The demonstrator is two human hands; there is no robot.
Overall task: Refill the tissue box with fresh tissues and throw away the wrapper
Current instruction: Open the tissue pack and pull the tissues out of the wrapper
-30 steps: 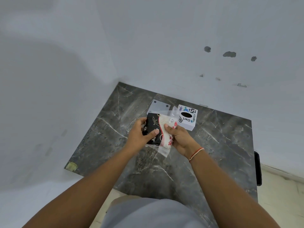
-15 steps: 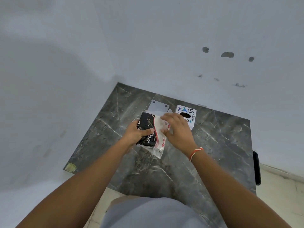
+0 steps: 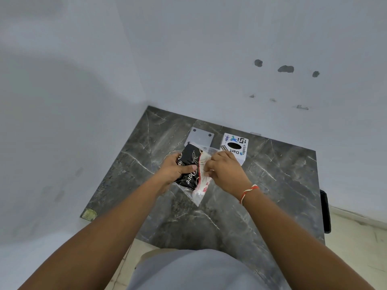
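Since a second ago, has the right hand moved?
Yes. The right hand has slid up over the pack, toward the tissue box, and now hides its near edge.

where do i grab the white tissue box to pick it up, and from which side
Grip the white tissue box across its two opposite side walls, coming down from above. It stands upright on the marble table with its oval opening up. Come from its far or right side, since the right hand crowds its near edge.

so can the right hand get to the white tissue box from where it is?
Probably yes: the tissue box sits just beyond the right hand, nothing between them, but that hand is gripping the tissue pack.
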